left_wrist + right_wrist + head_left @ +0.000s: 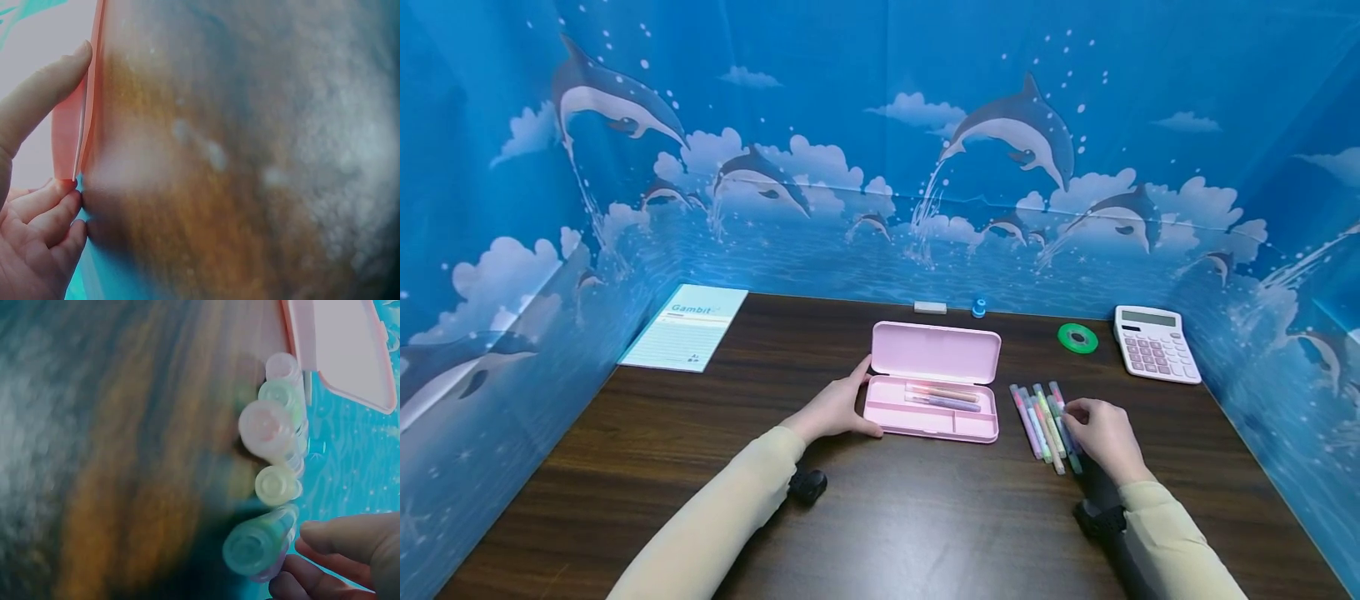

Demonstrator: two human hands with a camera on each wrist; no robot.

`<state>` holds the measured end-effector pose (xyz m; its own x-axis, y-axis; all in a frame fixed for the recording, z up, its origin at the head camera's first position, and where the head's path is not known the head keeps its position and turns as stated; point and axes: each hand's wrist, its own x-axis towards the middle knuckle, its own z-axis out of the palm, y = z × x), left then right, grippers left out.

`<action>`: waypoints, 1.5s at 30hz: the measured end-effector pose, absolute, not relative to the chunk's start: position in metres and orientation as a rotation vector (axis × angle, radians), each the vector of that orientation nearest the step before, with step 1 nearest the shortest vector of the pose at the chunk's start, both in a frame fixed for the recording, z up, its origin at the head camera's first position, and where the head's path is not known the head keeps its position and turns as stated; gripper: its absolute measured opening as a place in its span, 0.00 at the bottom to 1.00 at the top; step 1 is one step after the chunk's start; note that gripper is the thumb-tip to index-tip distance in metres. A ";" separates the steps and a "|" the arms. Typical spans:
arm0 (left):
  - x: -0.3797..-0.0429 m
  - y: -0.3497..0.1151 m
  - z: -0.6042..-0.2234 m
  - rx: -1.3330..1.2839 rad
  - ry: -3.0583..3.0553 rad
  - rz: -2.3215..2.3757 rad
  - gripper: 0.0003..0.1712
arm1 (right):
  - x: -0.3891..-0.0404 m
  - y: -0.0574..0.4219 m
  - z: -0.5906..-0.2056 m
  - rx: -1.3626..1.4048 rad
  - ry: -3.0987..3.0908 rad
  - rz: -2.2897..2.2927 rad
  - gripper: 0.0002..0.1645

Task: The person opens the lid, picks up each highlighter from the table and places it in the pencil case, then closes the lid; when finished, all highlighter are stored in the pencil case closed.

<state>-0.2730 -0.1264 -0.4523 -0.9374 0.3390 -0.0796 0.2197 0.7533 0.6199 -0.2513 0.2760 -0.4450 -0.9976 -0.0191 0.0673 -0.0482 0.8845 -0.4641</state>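
A pink pencil case (900,423) lies with its lid up in the middle of the table, with a few slim pens (943,398) in its back compartment. My left hand (832,408) grips the case's left end, thumb at the front corner and fingers behind, as the left wrist view also shows with the hand (44,231). To the right lies a row of several pastel markers (1030,421). At the row's right edge, my right hand (1105,435) has thumb and curled fingertips about a marker (1057,395). The right wrist view shows its fingertips (315,531) beside a green-ended marker (253,547).
A Gambit notepad (688,329) lies at the back left. Along the back edge are a white eraser-like block (930,307) and a small blue item (978,308). A green tape roll (1067,344) and a calculator (1157,343) lie back right. Dolphin-print cloth (850,233) surrounds the table.
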 end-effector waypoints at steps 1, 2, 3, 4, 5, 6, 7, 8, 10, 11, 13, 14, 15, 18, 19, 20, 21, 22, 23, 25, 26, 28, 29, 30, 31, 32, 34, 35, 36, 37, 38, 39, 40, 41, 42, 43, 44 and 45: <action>-0.273 -0.126 -0.452 0.446 2.763 0.942 0.73 | -0.252 0.277 -0.445 0.041 -3.002 0.739 0.15; -0.273 -0.126 -0.452 0.448 2.760 0.945 0.73 | -0.252 0.277 -0.445 0.030 -3.013 0.741 0.15; -0.273 -0.126 -0.452 0.451 2.758 0.949 0.73 | -0.252 0.278 -0.446 0.021 -3.020 0.740 0.15; -0.273 -0.126 -0.452 0.452 2.756 0.951 0.73 | -0.252 0.279 -0.446 0.014 -3.027 0.741 0.15; -0.273 -0.126 -0.452 0.452 2.752 0.951 0.73 | -0.252 0.279 -0.446 0.007 -3.032 0.735 0.14; -0.273 -0.126 -0.452 0.453 2.753 0.948 0.73 | -0.253 0.280 -0.447 -0.001 -3.036 0.734 0.14; -0.272 -0.126 -0.452 0.452 2.752 0.945 0.73 | -0.253 0.280 -0.447 -0.007 -3.041 0.732 0.14; -0.272 -0.126 -0.452 0.452 2.751 0.947 0.73 | -0.254 0.281 -0.446 -0.012 -3.047 0.732 0.14; -0.272 -0.126 -0.452 0.451 2.753 0.947 0.73 | -0.254 0.282 -0.446 -0.024 -3.059 0.728 0.14; -0.272 -0.126 -0.452 0.449 2.755 0.945 0.73 | -0.254 0.283 -0.445 -0.027 -3.065 0.726 0.14; -0.272 -0.126 -0.451 0.446 2.757 0.948 0.73 | -0.255 0.284 -0.444 -0.035 -3.074 0.721 0.14; -0.272 -0.126 -0.451 0.445 2.757 0.949 0.73 | -0.255 0.285 -0.444 -0.043 -3.079 0.725 0.15; -0.272 -0.126 -0.451 0.444 2.759 0.949 0.73 | -0.255 0.285 -0.444 -0.048 -3.079 0.725 0.15; -0.272 -0.126 -0.450 0.441 2.758 0.941 0.73 | -0.255 0.286 -0.442 -0.067 -3.079 0.723 0.14; -0.272 -0.126 -0.450 0.442 2.758 0.939 0.73 | -0.255 0.286 -0.441 -0.075 -3.082 0.724 0.14; -0.272 -0.126 -0.450 0.443 2.759 0.936 0.73 | -0.255 0.287 -0.440 -0.084 -3.086 0.726 0.14; -0.272 -0.126 -0.450 0.443 2.758 0.936 0.73 | -0.256 0.287 -0.440 -0.089 -3.090 0.728 0.14; -0.272 -0.126 -0.450 0.443 2.759 0.936 0.73 | -0.256 0.287 -0.439 -0.096 -3.095 0.733 0.14; -0.272 -0.126 -0.450 0.443 2.760 0.935 0.73 | -0.256 0.287 -0.439 -0.100 -3.101 0.738 0.15; -0.273 -0.126 -0.450 0.443 2.760 0.941 0.73 | -0.256 0.287 -0.438 -0.119 -3.114 0.759 0.15; -0.273 -0.126 -0.451 0.443 2.761 0.941 0.73 | -0.255 0.287 -0.438 -0.130 -3.118 0.774 0.15; -0.273 -0.126 -0.451 0.442 2.763 0.940 0.73 | -0.255 0.288 -0.439 -0.155 -3.125 0.806 0.15; -0.273 -0.126 -0.451 0.442 2.763 0.939 0.73 | -0.254 0.288 -0.439 -0.167 -3.124 0.821 0.15; -0.274 -0.127 -0.451 0.443 2.763 0.939 0.73 | -0.254 0.289 -0.439 -0.171 -3.118 0.823 0.14; -0.273 -0.127 -0.451 0.443 2.763 0.938 0.73 | -0.254 0.289 -0.440 -0.175 -3.110 0.823 0.14; -0.274 -0.127 -0.451 0.442 2.761 0.938 0.73 | -0.253 0.289 -0.440 -0.174 -3.098 0.821 0.13; -0.274 -0.127 -0.451 0.446 2.762 0.943 0.73 | -0.253 0.288 -0.441 -0.165 -3.071 0.809 0.12; -0.274 -0.127 -0.452 0.448 2.761 0.944 0.73 | -0.253 0.288 -0.441 -0.153 -3.054 0.798 0.12; -0.274 -0.127 -0.452 0.448 2.762 0.944 0.73 | -0.253 0.288 -0.441 -0.143 -3.039 0.787 0.11; -0.274 -0.127 -0.452 0.447 2.762 0.944 0.73 | -0.253 0.287 -0.442 -0.140 -3.027 0.784 0.11; -0.274 -0.127 -0.452 0.448 2.763 0.943 0.73 | -0.253 0.287 -0.442 -0.132 -3.014 0.777 0.11; -0.274 -0.127 -0.452 0.450 2.764 0.944 0.72 | -0.253 0.287 -0.442 -0.125 -3.005 0.771 0.10; -0.274 -0.127 -0.451 0.447 2.763 0.941 0.72 | -0.253 0.286 -0.442 -0.117 -2.997 0.763 0.10; -0.274 -0.127 -0.451 0.447 2.765 0.940 0.72 | -0.253 0.285 -0.441 -0.111 -2.991 0.760 0.10; -0.274 -0.127 -0.451 0.445 2.767 0.937 0.72 | -0.253 0.284 -0.441 -0.103 -2.987 0.753 0.10; -0.273 -0.126 -0.451 0.445 2.767 0.935 0.72 | -0.253 0.283 -0.440 -0.094 -2.983 0.744 0.10; -0.273 -0.126 -0.451 0.445 2.769 0.932 0.72 | -0.253 0.282 -0.439 -0.084 -2.982 0.742 0.10; -0.273 -0.126 -0.451 0.446 2.770 0.930 0.72 | -0.253 0.281 -0.438 -0.076 -2.981 0.743 0.10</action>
